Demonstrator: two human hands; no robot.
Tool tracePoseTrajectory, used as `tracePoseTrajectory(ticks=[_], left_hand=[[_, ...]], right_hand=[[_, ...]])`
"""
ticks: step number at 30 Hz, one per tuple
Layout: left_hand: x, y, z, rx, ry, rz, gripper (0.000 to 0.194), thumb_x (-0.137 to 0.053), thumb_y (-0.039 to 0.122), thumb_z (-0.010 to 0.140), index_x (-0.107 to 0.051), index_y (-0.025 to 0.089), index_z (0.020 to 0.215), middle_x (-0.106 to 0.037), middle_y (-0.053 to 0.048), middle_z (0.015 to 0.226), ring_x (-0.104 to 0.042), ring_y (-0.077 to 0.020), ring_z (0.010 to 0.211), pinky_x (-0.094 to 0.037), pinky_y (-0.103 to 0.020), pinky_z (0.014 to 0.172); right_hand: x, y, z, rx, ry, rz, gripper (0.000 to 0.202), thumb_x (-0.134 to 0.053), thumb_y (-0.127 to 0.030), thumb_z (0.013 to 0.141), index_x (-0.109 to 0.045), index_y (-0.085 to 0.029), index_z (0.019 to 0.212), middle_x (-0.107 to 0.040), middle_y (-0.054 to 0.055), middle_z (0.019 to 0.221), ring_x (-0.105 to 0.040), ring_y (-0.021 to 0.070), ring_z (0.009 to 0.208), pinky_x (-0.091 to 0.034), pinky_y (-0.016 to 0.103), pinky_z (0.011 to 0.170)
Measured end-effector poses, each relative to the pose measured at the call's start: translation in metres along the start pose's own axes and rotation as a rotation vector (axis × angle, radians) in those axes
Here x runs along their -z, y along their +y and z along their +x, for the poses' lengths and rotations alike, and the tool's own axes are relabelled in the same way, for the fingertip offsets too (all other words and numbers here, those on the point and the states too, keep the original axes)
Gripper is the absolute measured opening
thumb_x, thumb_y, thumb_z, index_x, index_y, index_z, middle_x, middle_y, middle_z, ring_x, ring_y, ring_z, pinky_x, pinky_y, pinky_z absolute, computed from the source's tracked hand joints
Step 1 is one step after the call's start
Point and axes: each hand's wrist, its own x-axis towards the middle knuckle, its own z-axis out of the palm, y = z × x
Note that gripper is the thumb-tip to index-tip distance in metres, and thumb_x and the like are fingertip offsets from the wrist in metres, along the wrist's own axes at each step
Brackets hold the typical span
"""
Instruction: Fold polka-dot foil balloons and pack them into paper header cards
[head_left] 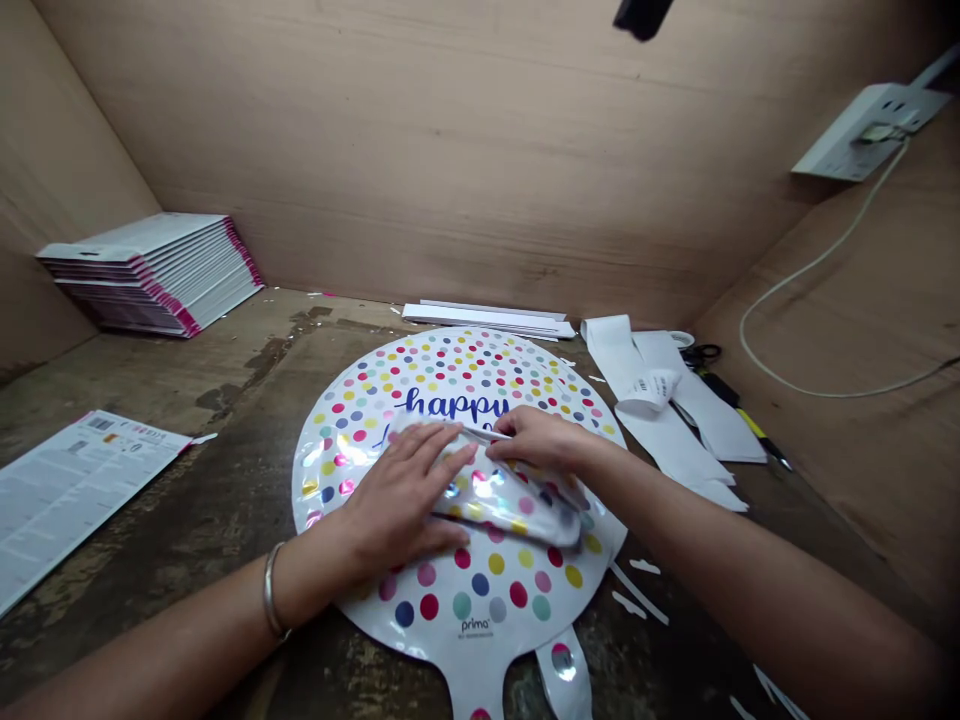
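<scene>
A large round white foil balloon (480, 585) with coloured dots and the word "happy" lies flat, its neck toward the front edge of the view. On top of it rests a folded piece of the same dotted foil (517, 505). My left hand (409, 490) lies over the left end of this folded foil, fingers spread and pressing down. My right hand (536, 438) pinches the upper edge of the folded foil between thumb and fingers. Another dotted tail (564, 672) pokes out under the balloon at the lower right.
A stack of white and pink packets (161, 270) stands at the back left; a printed packet (90, 490) lies at the left. Paper strips (675, 420), scissors (701, 354) and a yellow-black cutter (750, 425) lie right. A socket box (862, 135) with cable hangs on the wall.
</scene>
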Motion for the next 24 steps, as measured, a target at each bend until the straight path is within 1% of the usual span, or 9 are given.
tracePoseTrajectory(ticks=[3,6,8,9,11,12,15,19,24], left_hand=[[0.000,0.007,-0.008,-0.075,0.106,-0.062,0.037,-0.053,0.026,0.086,-0.052,0.018,0.122,-0.058,-0.012,0.115,-0.051,-0.0264,0.107,-0.044,-0.042,0.089],[-0.003,0.009,-0.018,-0.075,0.094,-0.167,0.023,-0.045,0.012,0.085,-0.060,0.017,0.102,-0.063,-0.009,0.098,-0.057,-0.0216,0.090,-0.049,-0.035,0.077],[-0.004,0.008,-0.025,-0.014,0.071,-0.248,0.022,-0.046,0.009,0.083,-0.060,0.018,0.097,-0.063,-0.008,0.099,-0.059,-0.0199,0.089,-0.049,-0.032,0.076],[-0.003,0.008,-0.029,0.007,0.060,-0.286,0.022,-0.047,0.008,0.082,-0.060,0.018,0.097,-0.063,-0.008,0.100,-0.059,-0.0190,0.089,-0.050,-0.031,0.077],[-0.003,0.008,-0.036,0.002,0.038,-0.349,0.020,-0.048,0.009,0.083,-0.060,0.019,0.096,-0.063,-0.006,0.102,-0.059,-0.0175,0.092,-0.049,-0.029,0.079],[-0.002,0.008,-0.039,-0.014,0.032,-0.368,0.019,-0.048,0.010,0.084,-0.060,0.019,0.096,-0.063,-0.006,0.104,-0.059,-0.0172,0.094,-0.049,-0.029,0.081],[-0.003,0.008,-0.046,-0.041,0.021,-0.398,0.018,-0.047,0.012,0.087,-0.060,0.019,0.096,-0.062,-0.006,0.108,-0.057,-0.0167,0.103,-0.047,-0.028,0.087],[-0.001,0.008,-0.056,-0.026,0.009,-0.391,0.018,-0.047,0.015,0.088,-0.061,0.021,0.099,-0.062,-0.005,0.109,-0.051,-0.0189,0.113,-0.043,-0.032,0.094],[0.010,0.018,-0.058,0.160,0.026,-0.266,0.015,-0.048,0.017,0.086,-0.061,0.023,0.091,-0.067,-0.003,0.094,-0.055,-0.0219,0.094,-0.041,-0.040,0.083]], right_hand=[[-0.021,0.004,-0.022,-0.038,0.034,0.142,0.025,-0.048,-0.036,0.085,-0.065,-0.017,0.085,-0.070,0.005,0.074,-0.062,0.0143,0.058,-0.047,0.024,0.052],[-0.033,0.013,-0.047,-0.039,0.050,0.191,0.036,-0.044,-0.043,0.086,-0.063,-0.015,0.100,-0.071,0.010,0.084,-0.065,0.0182,0.065,-0.051,0.029,0.056],[-0.037,0.022,-0.066,0.099,0.156,0.062,0.046,-0.053,-0.041,0.081,-0.055,-0.017,0.120,-0.066,0.013,0.110,-0.065,0.0232,0.088,-0.052,0.036,0.073],[-0.038,0.026,-0.074,0.208,0.214,-0.049,0.055,-0.057,-0.036,0.079,-0.047,-0.019,0.130,-0.058,0.013,0.125,-0.059,0.0254,0.104,-0.049,0.040,0.085],[-0.043,0.031,-0.088,0.440,0.253,-0.279,0.071,-0.058,-0.023,0.075,-0.032,-0.024,0.141,-0.036,0.008,0.146,-0.040,0.0252,0.127,-0.034,0.043,0.103],[-0.047,0.032,-0.092,0.525,0.218,-0.357,0.073,-0.056,-0.019,0.075,-0.030,-0.026,0.143,-0.030,0.005,0.150,-0.034,0.0239,0.131,-0.028,0.043,0.107],[-0.063,0.030,-0.098,0.616,0.127,-0.430,0.067,-0.055,-0.017,0.074,-0.039,-0.029,0.138,-0.037,-0.002,0.146,-0.040,0.0226,0.126,-0.028,0.041,0.107],[-0.080,0.031,-0.094,0.562,0.255,-0.365,0.049,-0.051,-0.016,0.078,-0.056,-0.026,0.126,-0.054,-0.001,0.132,-0.048,0.0230,0.113,-0.035,0.041,0.101],[-0.080,0.032,-0.089,0.535,0.335,-0.267,0.035,-0.050,-0.014,0.082,-0.066,-0.027,0.109,-0.067,0.000,0.114,-0.053,0.0208,0.098,-0.041,0.037,0.089]])
